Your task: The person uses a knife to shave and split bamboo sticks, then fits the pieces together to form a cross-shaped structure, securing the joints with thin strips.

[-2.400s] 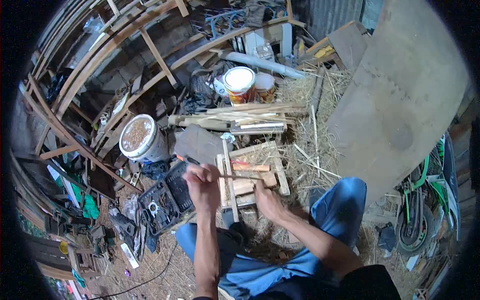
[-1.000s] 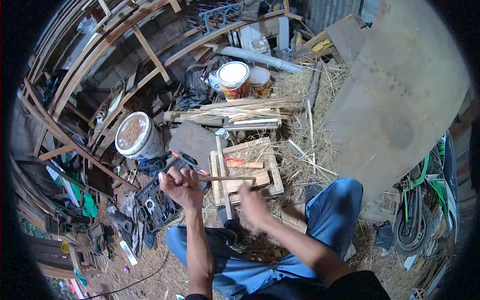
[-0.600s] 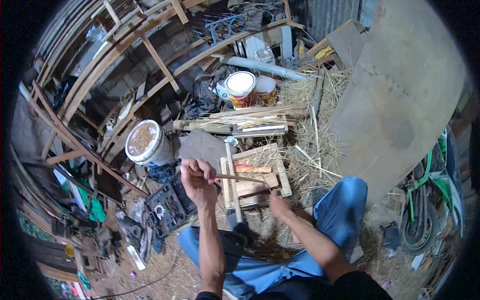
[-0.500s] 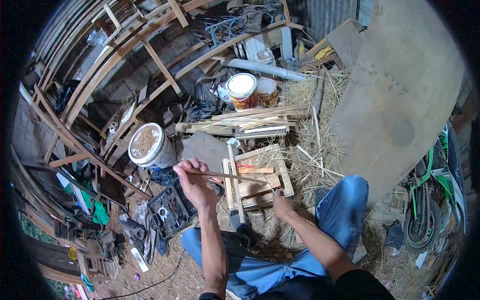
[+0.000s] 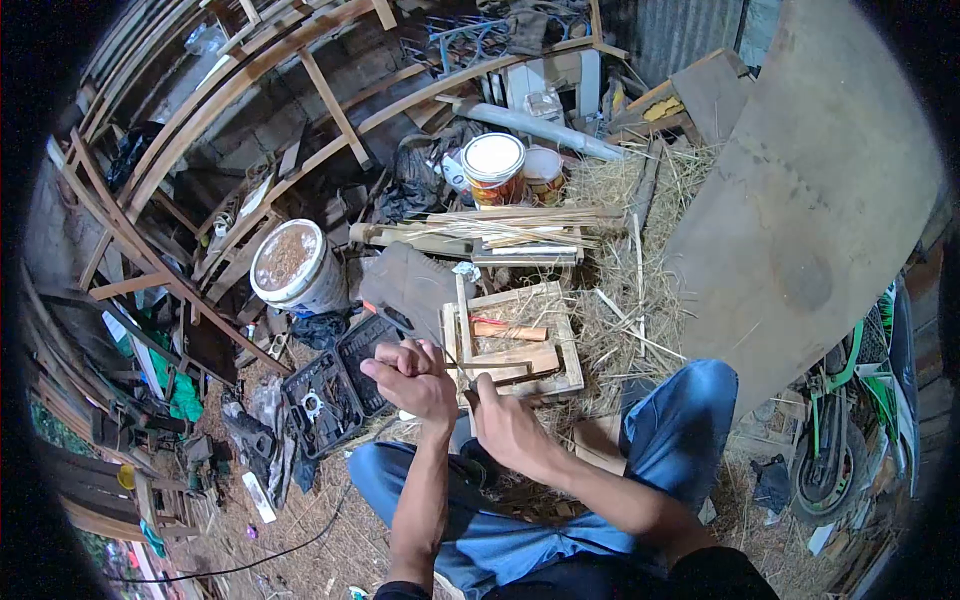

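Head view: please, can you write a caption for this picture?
Left hand holding a thin stick over a wooden frame, right hand close beside.

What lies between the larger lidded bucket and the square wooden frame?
A pile of thin wooden strips lies between that bucket and the frame, in the head view.

Thin, straight brown wooden stick (image 5: pixel 497 365) we see in our left hand (image 5: pixel 412 380), free end toward three o'clock over the wooden frame (image 5: pixel 571 350), slim blade (image 5: pixel 458 366) in our right hand (image 5: pixel 510 430), pointing to eleven o'clock, crossing the stick.
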The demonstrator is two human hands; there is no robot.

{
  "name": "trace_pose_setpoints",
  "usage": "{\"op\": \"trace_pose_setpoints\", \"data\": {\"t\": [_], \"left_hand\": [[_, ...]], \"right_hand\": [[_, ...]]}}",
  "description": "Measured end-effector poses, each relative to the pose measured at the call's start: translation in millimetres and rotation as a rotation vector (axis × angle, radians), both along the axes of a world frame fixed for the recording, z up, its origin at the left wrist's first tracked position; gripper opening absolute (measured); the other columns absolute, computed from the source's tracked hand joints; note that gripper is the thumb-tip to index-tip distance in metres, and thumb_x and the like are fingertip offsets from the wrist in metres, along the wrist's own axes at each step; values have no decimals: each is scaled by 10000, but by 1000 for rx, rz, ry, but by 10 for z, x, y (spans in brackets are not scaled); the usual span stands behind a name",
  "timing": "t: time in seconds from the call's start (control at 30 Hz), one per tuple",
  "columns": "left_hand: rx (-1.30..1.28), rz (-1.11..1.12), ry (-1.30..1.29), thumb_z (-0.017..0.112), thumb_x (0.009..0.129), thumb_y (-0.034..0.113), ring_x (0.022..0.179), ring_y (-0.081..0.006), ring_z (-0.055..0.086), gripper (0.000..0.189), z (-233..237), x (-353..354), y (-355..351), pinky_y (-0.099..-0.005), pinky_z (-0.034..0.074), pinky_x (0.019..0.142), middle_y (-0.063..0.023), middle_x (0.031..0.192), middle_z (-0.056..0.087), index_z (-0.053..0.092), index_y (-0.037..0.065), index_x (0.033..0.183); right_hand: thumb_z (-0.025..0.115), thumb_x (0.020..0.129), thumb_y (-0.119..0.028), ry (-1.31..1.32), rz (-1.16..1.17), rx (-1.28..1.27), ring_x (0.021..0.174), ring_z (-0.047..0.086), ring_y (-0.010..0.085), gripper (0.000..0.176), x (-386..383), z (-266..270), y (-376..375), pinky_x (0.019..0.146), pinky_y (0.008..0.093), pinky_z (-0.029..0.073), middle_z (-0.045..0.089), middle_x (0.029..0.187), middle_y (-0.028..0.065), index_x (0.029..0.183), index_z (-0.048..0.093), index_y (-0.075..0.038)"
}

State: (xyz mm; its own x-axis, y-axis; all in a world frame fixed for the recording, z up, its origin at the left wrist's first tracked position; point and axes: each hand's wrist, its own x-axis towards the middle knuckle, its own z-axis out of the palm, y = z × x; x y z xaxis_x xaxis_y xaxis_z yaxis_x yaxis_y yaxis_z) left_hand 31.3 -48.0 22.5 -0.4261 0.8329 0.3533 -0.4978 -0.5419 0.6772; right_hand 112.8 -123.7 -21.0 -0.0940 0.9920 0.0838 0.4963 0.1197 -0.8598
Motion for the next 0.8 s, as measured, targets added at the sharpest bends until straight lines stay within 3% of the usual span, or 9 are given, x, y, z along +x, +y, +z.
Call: {"op": "trace_pose_setpoints", "data": {"t": [0.07,0.1,0.37,0.47,0.53,0.6,0.67,0.8], "left_hand": [[36,7,13,340,947,522,416,-76,148,511,-55,5,-2,-226,208,407,39,487,188,268,122,637],[54,13,25,342,949,517,416,-78,150,508,-48,7,8,-221,218,411,37,488,186,267,123,637],[15,48,8,337,951,514,415,-83,149,503,28,14,5,-229,212,393,34,490,183,261,124,642],[57,15,18,359,961,472,451,-69,189,463,68,-23,24,-203,214,397,42,558,202,265,138,655],[26,-36,-10,347,965,472,443,-70,195,462,35,-65,56,-207,226,394,40,553,212,267,137,656],[51,-35,-45,332,967,476,435,-70,185,463,-58,-120,130,-215,234,390,37,547,221,269,136,658],[97,-79,67,315,958,506,445,-76,179,494,-94,-76,117,-231,202,406,34,539,217,293,113,660],[170,-229,127,341,988,374,529,-79,292,357,-158,-6,174,-223,281,484,8,654,332,377,70,803]], "right_hand": [[451,813,-16,-48,-37,70,587,587,469,215,47,-196,32,482,535,461,558,627,316,1001,373,55],[453,788,5,-95,-49,61,591,600,453,231,61,-221,34,504,533,474,570,618,291,1000,373,50],[408,852,-36,-285,-57,20,574,619,422,166,70,-359,57,514,515,498,591,615,258,1003,380,28],[410,845,-12,-321,-72,-3,566,618,406,140,87,-514,103,494,496,494,583,593,244,974,383,33],[414,828,21,-298,-74,-17,567,614,398,122,138,-777,135,477,483,487,571,573,238,944,385,41],[395,864,-18,-192,-152,-233,632,624,416,110,260,-1254,161,537,496,499,590,635,263,957,389,41],[360,890,-64,-370,-235,-239,709,617,448,149,551,-1898,61,621,520,496,602,714,294,985,400,42],[337,899,-96,-399,-223,-237,750,600,474,214,568,-1958,59,678,539,483,599,758,319,1045,402,47]]}}
